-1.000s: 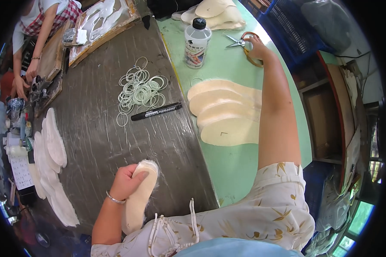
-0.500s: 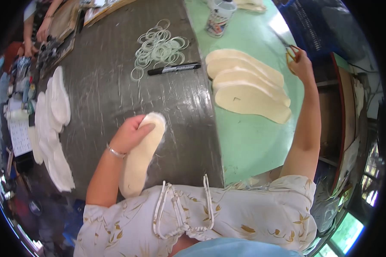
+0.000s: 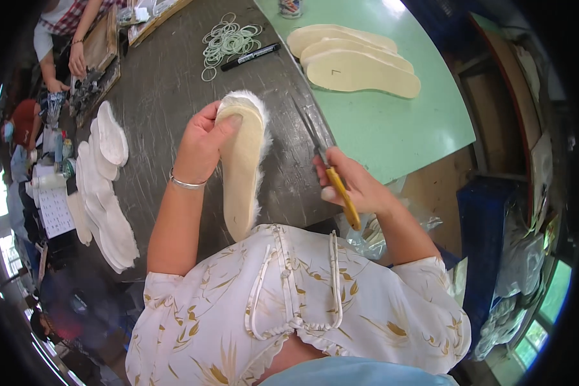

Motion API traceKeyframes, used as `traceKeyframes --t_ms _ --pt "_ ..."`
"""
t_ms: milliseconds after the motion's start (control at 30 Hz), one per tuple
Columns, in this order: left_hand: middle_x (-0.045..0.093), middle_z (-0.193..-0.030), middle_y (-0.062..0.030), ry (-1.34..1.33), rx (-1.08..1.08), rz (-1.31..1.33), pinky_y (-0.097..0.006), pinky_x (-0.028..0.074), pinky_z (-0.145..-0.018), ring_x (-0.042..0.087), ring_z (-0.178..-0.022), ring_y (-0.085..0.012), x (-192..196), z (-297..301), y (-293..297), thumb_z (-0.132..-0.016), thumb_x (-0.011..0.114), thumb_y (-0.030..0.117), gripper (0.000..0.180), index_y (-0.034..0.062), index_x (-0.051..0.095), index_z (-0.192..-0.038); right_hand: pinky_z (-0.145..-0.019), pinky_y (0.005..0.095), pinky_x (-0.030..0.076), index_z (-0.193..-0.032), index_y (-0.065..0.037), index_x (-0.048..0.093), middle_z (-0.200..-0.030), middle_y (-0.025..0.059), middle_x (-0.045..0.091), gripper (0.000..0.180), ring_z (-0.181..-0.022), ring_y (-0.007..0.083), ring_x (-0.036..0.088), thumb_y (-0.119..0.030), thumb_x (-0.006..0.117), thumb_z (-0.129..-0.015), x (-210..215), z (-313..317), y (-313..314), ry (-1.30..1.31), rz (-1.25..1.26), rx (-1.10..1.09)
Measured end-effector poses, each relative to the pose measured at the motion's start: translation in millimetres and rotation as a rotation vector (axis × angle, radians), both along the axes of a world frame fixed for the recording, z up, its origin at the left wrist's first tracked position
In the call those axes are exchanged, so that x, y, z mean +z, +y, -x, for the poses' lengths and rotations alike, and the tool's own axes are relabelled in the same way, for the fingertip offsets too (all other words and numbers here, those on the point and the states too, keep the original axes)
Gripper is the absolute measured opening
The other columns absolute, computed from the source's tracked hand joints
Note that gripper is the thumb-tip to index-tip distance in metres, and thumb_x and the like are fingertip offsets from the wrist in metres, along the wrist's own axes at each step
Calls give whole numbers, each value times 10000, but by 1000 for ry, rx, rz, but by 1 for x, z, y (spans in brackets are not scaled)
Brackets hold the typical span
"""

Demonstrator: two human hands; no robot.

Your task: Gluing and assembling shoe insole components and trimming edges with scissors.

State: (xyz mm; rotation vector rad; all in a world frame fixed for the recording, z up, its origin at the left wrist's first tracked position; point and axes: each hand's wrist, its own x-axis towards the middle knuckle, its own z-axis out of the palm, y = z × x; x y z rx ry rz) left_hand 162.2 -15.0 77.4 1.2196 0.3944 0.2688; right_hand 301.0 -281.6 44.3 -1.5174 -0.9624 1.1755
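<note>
My left hand [image 3: 201, 145] grips a cream insole [image 3: 240, 183] near its upper end, with the thumb on the flat face. White fleece sticks out along the insole's right edge and around its top. To the right, my right hand [image 3: 357, 183] is closed on a pair of yellow-handled scissors [image 3: 341, 192]. The blades point up and away, lie close together, and stand apart from the insole. Several cream insoles [image 3: 367, 76] lie overlapped on the green mat [image 3: 431, 122], beyond the scissors. White fleece insoles [image 3: 109, 212] lie in an overlapping row to my left.
On the dark tabletop [image 3: 154, 83] are a heap of pale rubber bands [image 3: 230, 44] and a black marker [image 3: 251, 56]. A can [image 3: 290, 8] stands at the mat's far edge. At the far left, another person's hands [image 3: 76, 63] work over a tray. A blue bin [image 3: 489, 225] stands right.
My right hand has brought the scissors from the far right of the mat in toward the insole. My left hand has raised the insole, showing more fleece. The view has shifted.
</note>
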Motion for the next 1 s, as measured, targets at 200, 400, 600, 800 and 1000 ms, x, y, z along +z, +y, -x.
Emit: traceKeyframes --t_ms 200,400,600,800,1000 --pt "685 -1041 -63 -122 -17 89 -272 506 -834 651 -913 -125 24 -3 -29 -919 637 110 234 2 605 -1125 -741 290 450 -1080 -24 450 -899 49 505 519 -811 151 493 -499 578 -915 8 30 5 -106 -57 83" --pt "681 -1043 -55 -153 -13 114 -265 507 -832 647 -918 -118 32 -4 -45 -923 635 107 235 11 606 -1135 -739 355 463 -1106 3 459 -862 147 554 582 -778 250 556 -535 566 -913 14 43 13 -96 -230 -45" --pt "683 -1036 -46 -213 -10 120 -259 508 -821 642 -908 -105 37 -10 -53 -925 640 120 230 17 611 -1130 -704 328 440 -1052 -17 446 -825 100 498 505 -745 203 486 -491 571 -934 12 49 21 -78 -333 -93" --pt "687 -1032 -58 -211 -24 118 -264 518 -814 651 -899 -113 41 -11 -51 -932 632 134 229 12 609 -1124 -691 327 439 -1019 -35 420 -817 91 471 488 -734 201 466 -503 540 -949 14 49 25 -73 -395 -88" --pt "688 -1030 -60 -215 -24 128 -269 517 -826 654 -910 -118 44 -10 -53 -934 623 128 230 9 599 -1129 -659 343 431 -995 -35 416 -767 101 445 588 -699 218 458 -609 517 -919 21 48 26 -201 -370 -112"
